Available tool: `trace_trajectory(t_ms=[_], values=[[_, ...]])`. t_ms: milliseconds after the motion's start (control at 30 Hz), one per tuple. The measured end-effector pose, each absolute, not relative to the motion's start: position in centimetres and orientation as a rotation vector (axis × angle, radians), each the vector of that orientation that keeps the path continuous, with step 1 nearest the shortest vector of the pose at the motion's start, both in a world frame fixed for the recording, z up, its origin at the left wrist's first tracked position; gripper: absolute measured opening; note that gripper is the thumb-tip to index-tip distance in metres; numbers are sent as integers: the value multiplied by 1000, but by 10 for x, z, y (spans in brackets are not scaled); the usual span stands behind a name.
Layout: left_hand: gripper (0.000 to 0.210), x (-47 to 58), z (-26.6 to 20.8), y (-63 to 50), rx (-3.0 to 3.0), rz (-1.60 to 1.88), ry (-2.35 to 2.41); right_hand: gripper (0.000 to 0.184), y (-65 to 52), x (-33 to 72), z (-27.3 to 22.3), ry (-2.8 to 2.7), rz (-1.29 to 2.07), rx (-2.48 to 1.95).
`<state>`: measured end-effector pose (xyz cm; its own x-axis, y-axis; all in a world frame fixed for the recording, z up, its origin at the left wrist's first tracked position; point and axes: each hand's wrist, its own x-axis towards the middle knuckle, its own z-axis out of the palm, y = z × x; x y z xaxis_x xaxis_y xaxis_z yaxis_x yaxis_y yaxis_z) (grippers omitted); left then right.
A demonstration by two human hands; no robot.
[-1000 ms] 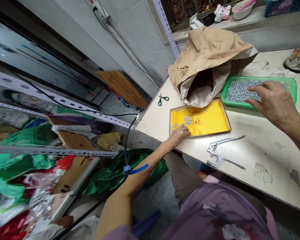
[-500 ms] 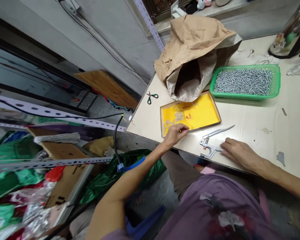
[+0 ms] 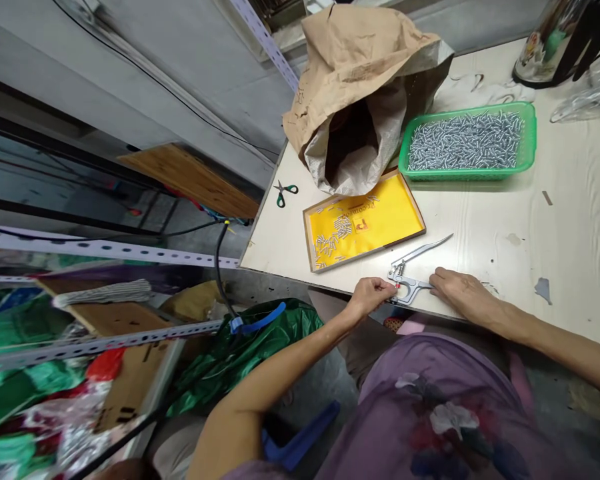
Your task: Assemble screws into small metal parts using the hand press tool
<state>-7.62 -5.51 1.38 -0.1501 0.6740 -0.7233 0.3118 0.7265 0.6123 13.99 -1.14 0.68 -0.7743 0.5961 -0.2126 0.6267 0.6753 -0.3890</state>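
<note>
A pair of grey metal snap pliers lies near the table's front edge, its handles spread and a small red part at its jaw. My right hand is closed on the end of the lower handle, while the upper handle stands free. At the jaw, my left hand pinches its fingertips together beside the red part; anything between them is too small to make out. Behind the left hand is a shallow tray with a yellow bottom. Small silvery metal pieces lie scattered in its left part.
A green plastic basket full of similar metal pieces stands behind the pliers. An open brown paper sack leans over the tray's back edge. Green-handled scissors lie at the left, and an electric kettle stands back right.
My left hand has moved right, from the tray's front edge to the pliers' jaw. My right hand stays at the handle. The whole view has shifted slightly.
</note>
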Motion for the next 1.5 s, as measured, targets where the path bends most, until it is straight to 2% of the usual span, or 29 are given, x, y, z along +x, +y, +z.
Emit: trace_trajectory(t_ms=[267,533,567,667,700,767,933,1167,1333,1500], values=[[16,-76,16,-45,832,210,1742,15,-13,140,-2,2864,-700,1026],[15,-74,14,-44,807,191,1758,14,-8,144,-1,2901,-637,1002],[16,-74,14,-45,806,195,1756,25,-4,147,-4,2947,-590,1018],[16,-74,13,-45,812,198,1751,80,11,152,-13,3044,-431,1046],[16,-74,13,-45,812,194,1754,91,16,153,-16,3052,-403,1032],[15,-74,12,-45,809,188,1761,99,24,153,-21,3052,-385,987],[14,-74,11,-46,814,184,1763,92,29,147,-19,3005,-350,973],[18,-77,10,-49,938,51,1774,68,20,145,-8,2944,-396,994],[12,-70,12,-57,1737,120,1860,54,10,146,-8,3042,-507,1002],[52,-54,-1,-37,2375,136,1342,69,2,148,-12,3105,-564,1035]])
